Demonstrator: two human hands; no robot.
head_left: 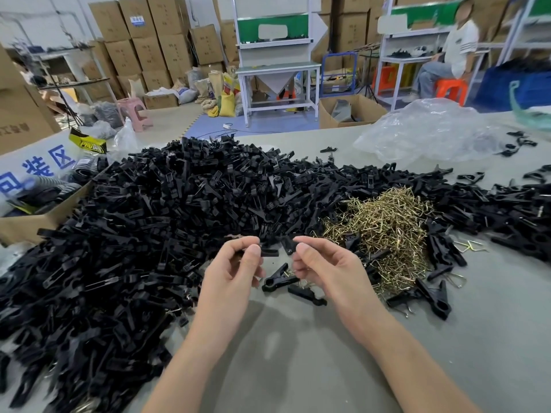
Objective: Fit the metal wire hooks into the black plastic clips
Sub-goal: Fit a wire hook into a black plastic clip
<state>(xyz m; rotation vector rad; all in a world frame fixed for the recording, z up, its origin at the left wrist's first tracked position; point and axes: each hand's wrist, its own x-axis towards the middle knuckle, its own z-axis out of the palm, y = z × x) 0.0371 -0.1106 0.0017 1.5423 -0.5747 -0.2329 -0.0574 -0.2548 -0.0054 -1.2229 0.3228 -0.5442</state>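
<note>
I see left hand (235, 266) raised above tabletop (298, 359), fingers (252, 249) pinching black clip (269, 252); right hand (326, 265) pinching second clip (288, 245); white sign (38, 168) reads 包装区

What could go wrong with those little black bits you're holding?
The left hand pinches the left piece and the right hand the right piece; either small piece might slip and vanish into the big clip pile. The wire hooks lie tangled, so grabbing one could drag out several or prick a finger.
</note>
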